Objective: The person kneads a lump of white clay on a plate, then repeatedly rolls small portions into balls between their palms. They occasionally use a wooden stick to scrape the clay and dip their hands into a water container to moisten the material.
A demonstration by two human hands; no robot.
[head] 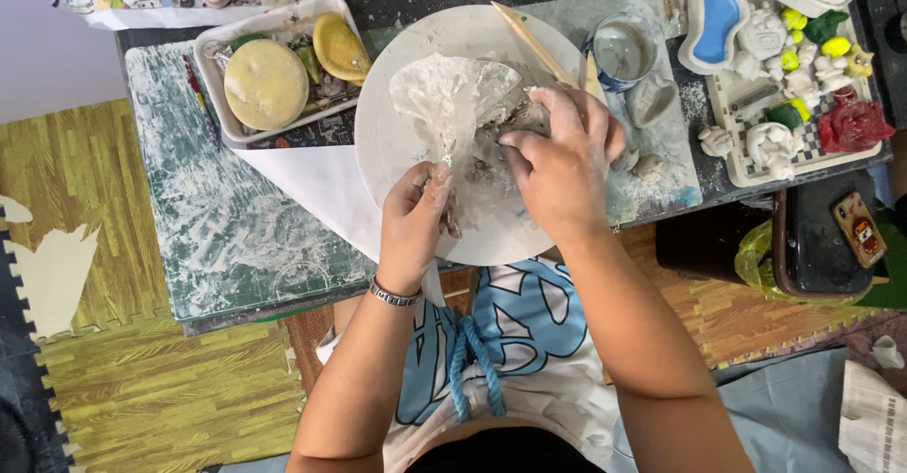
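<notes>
White plaster-smeared sheet (452, 95) lies on the round white board (397, 152), at the centre of the table and just far of both hands. Its long axis runs near-far, widening toward the far end. Left hand (413, 223) pinches its narrow near tip, fingers closed on it, wrist low and pointing far. Right hand (562, 156) is nearer the grey clay lump (518, 119) at the sheet's right edge, palm down, fingers curled over and pressing it.
</notes>
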